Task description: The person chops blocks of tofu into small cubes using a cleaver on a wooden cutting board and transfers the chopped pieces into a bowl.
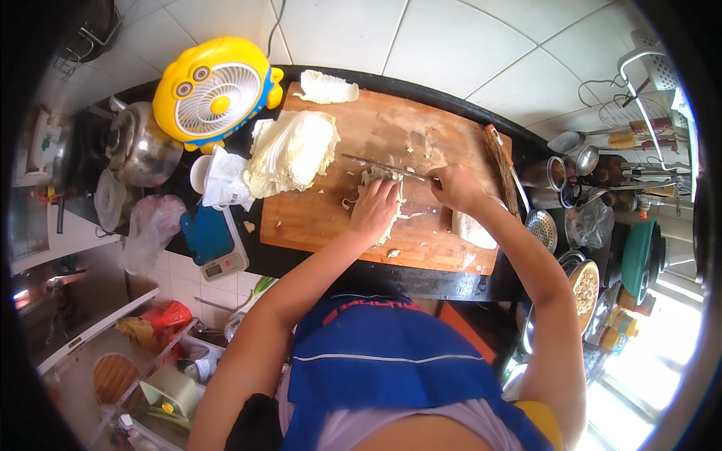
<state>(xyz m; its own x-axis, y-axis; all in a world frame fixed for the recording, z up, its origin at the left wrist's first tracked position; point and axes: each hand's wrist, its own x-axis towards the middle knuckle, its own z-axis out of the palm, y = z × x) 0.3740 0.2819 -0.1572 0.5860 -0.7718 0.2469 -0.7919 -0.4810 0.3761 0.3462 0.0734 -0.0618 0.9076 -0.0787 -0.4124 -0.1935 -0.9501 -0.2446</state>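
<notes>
On a wooden cutting board (pixel 316 220), my left hand (pixel 377 207) presses down on a small pile of cut cabbage (pixel 377 176), fingers bent over it. My right hand (pixel 456 186) grips a kitchen knife (pixel 389 167) by its handle. The blade, seen nearly edge-on, lies along the far side of the pile, just beyond my left fingertips. A large piece of napa cabbage (pixel 296 149) rests at the board's left edge. One loose leaf (pixel 327 87) lies at the far left corner. Under my right forearm is a pale block-like item (pixel 472 230), partly hidden. Small scraps dot the board.
A yellow toy-shaped fan (pixel 220 93) stands behind the cabbage at left. Near it are a metal pot (pixel 144 144), a white packet (pixel 227 179) and a kitchen scale (pixel 217 239). A dark, rough stick-like item (pixel 499 169) and a skimmer (pixel 540 228) line the right side.
</notes>
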